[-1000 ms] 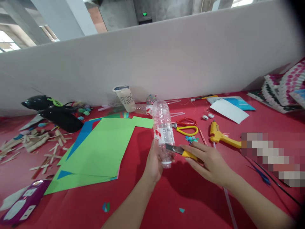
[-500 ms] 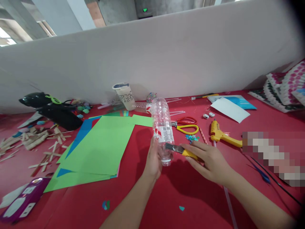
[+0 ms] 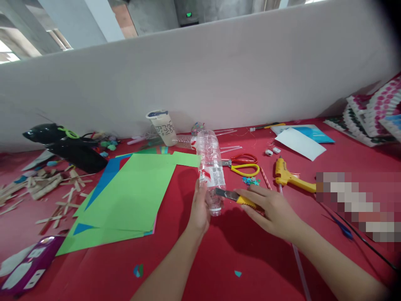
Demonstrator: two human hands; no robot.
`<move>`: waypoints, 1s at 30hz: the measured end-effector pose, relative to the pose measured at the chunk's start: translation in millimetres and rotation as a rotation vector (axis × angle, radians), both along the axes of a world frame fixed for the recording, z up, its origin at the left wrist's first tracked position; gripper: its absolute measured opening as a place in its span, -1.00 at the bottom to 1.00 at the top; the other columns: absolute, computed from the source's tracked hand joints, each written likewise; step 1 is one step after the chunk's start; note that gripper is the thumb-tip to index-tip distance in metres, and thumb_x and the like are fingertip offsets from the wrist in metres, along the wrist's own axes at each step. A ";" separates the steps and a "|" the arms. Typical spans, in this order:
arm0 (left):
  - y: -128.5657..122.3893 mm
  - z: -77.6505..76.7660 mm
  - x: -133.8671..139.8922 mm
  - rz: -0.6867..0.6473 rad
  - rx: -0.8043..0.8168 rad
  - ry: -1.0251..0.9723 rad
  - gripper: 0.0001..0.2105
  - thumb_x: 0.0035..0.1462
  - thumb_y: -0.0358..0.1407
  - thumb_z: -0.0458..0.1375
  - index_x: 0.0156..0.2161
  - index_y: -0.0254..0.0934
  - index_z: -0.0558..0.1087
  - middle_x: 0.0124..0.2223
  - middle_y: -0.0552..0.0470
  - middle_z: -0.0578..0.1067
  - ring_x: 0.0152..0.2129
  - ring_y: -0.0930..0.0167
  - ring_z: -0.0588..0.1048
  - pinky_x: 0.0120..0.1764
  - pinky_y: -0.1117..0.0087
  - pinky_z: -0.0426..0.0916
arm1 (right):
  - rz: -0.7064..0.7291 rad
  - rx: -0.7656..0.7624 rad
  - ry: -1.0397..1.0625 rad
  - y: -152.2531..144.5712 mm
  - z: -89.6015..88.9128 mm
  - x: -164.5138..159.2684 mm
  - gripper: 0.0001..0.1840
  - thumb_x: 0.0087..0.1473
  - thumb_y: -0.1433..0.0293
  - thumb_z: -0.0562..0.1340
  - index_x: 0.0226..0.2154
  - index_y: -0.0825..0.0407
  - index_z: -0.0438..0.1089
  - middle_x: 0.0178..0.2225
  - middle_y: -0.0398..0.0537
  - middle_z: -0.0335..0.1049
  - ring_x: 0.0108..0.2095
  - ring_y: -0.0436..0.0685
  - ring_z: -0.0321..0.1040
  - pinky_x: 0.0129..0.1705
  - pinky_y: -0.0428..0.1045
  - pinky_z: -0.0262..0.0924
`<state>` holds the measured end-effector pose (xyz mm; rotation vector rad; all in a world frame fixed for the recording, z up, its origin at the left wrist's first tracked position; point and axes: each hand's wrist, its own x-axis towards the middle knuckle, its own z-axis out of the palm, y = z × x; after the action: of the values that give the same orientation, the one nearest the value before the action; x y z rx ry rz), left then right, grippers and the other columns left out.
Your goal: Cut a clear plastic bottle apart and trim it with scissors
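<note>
My left hand (image 3: 200,209) is closed around the neck end of a clear plastic bottle (image 3: 209,150). The bottle's capless mouth points toward me, and a red and white label wraps its middle. In my right hand (image 3: 271,207) is a yellow utility knife (image 3: 246,201), its blade lying against the bottle between label and neck. Whether the blade has gone through the plastic, I cannot tell. Behind the bottle, partly covered by it, lie scissors (image 3: 246,169) with one red and one yellow handle.
Green paper sheets (image 3: 134,188) lie left, near a black bottle (image 3: 75,152) and wooden sticks (image 3: 69,200). A white cup (image 3: 163,129) stands by the wall. Rightward are a yellow glue gun (image 3: 291,177), white paper (image 3: 300,143) and a blue tool (image 3: 343,228). A purple case (image 3: 31,263) sits front left.
The whole view has shifted slightly, moving everything a little to the left. Both hands keep their holds, and the knife blade stays at about the same spot on the bottle.
</note>
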<state>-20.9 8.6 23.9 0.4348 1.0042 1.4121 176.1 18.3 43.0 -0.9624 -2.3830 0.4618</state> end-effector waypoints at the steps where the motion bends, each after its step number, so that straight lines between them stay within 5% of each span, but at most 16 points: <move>1: 0.1 0.8 0.2 0.003 -0.002 -0.001 -0.50 -0.11 0.09 0.28 -0.24 -0.28 0.35 -0.51 0.08 0.51 -0.66 0.47 0.45 -0.56 0.49 0.29 | -0.003 0.001 0.003 0.2 -1.4 -0.2 -0.63 0.25 0.38 0.07 0.06 0.15 0.36 -0.30 0.07 0.38 -0.34 0.20 0.38 -0.34 0.06 0.26; 30: -1.4 3.7 2.0 0.015 -0.021 0.002 -0.50 -0.09 0.11 0.25 -0.23 -0.28 0.35 -0.53 0.09 0.50 -0.67 0.48 0.45 -0.59 0.51 0.30 | -0.025 0.072 -0.024 0.4 -3.4 -4.0 -0.64 0.26 0.38 0.08 0.05 0.13 0.35 -0.29 0.06 0.42 -0.35 0.17 0.39 -0.35 0.03 0.28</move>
<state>-19.0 7.2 27.6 0.4138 1.0252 1.4139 172.1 18.7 39.6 -0.9693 -2.3890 0.3540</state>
